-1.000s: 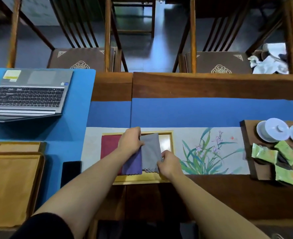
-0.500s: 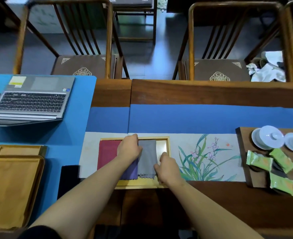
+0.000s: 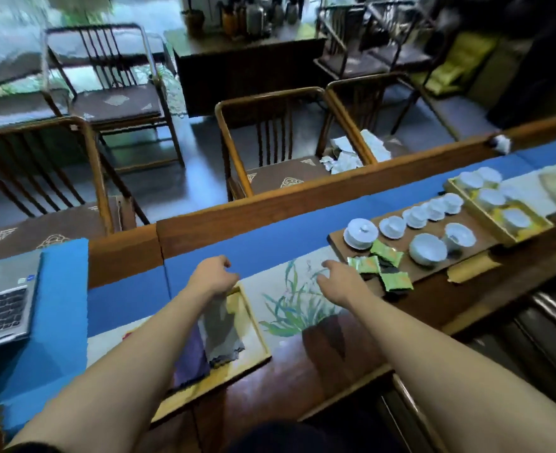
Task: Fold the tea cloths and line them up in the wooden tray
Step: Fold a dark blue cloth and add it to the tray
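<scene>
Wooden chairs stand beyond the table. On the wooden tray, grey cloth overlaps purple cloth. Left hand hovers over its far end, right hand beside it, both empty, fingers loosely curled.

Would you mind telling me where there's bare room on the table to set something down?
The painted runner is bare between the wooden tray and the tea board; so is the blue cloth behind both hands. The board is crowded with white cups and green packets.
</scene>
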